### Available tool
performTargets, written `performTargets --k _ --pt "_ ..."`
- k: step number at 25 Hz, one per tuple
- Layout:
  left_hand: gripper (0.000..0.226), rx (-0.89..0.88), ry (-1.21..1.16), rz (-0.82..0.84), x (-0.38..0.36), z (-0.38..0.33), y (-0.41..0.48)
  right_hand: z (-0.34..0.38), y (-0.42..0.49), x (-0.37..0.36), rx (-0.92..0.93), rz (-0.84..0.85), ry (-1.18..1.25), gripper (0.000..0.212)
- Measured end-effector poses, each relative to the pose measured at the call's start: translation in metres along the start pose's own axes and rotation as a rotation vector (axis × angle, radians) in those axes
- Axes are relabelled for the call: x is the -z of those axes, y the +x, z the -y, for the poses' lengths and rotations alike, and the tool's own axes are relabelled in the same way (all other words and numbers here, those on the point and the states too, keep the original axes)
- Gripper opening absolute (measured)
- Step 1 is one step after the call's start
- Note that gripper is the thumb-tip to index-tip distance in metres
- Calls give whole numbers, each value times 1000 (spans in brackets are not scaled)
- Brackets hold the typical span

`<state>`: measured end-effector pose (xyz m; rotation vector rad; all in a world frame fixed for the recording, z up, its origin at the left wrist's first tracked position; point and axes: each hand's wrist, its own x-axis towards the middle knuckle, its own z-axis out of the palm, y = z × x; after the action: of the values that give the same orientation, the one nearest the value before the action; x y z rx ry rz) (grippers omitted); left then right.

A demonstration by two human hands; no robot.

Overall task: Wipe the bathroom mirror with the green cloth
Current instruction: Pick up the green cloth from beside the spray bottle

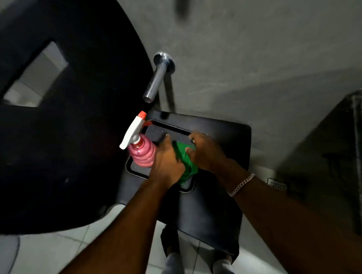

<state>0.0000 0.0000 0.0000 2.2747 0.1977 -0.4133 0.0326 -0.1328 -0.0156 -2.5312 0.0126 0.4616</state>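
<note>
Both hands, left (166,157) and right (207,152), were closed on the green cloth (186,165) over the sink (227,133); it looked soft, light, best gripped bunched.

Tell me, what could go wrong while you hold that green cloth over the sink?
1. The left hand is pressed right against the pink spray bottle at the edge of the black sink; a bump might tip it over.
2. Both hands, the right hand too, bunch the green cloth over the basin; it could drop in and get wet.
</note>
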Motion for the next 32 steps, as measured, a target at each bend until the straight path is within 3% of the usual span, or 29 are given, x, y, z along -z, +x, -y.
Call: performTargets --k 5,8,12,16,22,27,32 --pt "53 124 63 -137 -45 31 17 -21 21 -45 -134 98 -79 46" --pt "54 208 46 -191 -52 27 21 -23 23 -49 -179 125 -44 39" --pt "47 266 -174 -95 -38 20 24 -19 14 -26 -109 108 127 19" --pt "35 217 -461 23 -4 -16 15 -7 -16 36 -44 -28 380 27" --pt "39 -167 -499 88 63 -158 -5 32 -72 196 29 -306 494 27" --pt "40 -476 -551 80 106 -307 -47 61 -129 336 77 -629 314 28" --pt "36 -813 -603 27 144 -480 -112 78 -205 491 294 -1001 408 29"
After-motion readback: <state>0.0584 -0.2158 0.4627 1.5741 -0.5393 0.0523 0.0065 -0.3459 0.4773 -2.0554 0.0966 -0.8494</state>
